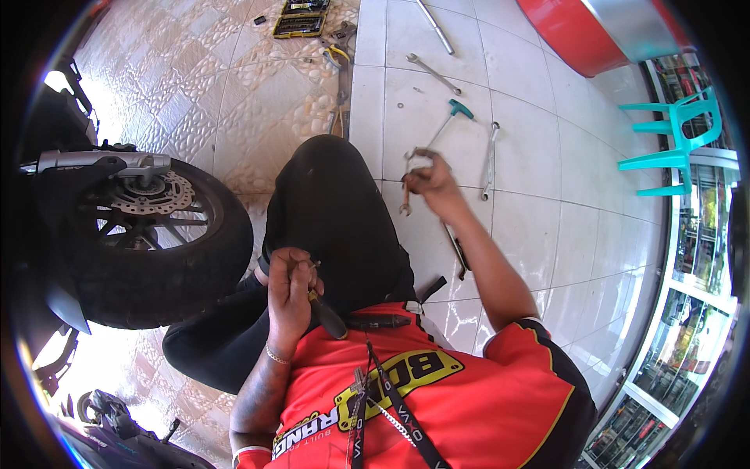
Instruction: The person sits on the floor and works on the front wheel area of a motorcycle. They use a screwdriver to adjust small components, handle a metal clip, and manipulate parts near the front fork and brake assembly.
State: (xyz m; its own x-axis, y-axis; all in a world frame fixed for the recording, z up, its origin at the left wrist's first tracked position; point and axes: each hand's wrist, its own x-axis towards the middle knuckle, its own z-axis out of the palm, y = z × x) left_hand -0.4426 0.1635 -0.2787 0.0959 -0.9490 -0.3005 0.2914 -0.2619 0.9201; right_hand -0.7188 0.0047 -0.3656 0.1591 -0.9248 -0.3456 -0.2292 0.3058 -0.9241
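My left hand point(290, 285) is closed in front of my raised knee, around a screwdriver with a black and yellow handle point(331, 319). A small metal tip shows at its fingertips, too small to make out. My right hand point(432, 181) is low over the white tiles, its fingers curled and blurred at a small open-ended wrench point(405, 205). The wrench's jaw sticks out below the fingers; its other end is partly hidden by them. Just beyond lies a T-handle driver point(461, 109) with a green grip. To the right of that hand is a longer wrench point(491, 162).
A motorcycle wheel point(160, 266) with a brake disc stands at the left. More tools lie farther off: a combination wrench point(434, 74), a steel bar point(435, 27), pliers point(337, 53) and an open bit case point(301, 19). A green plastic chair point(678, 141) stands at the right.
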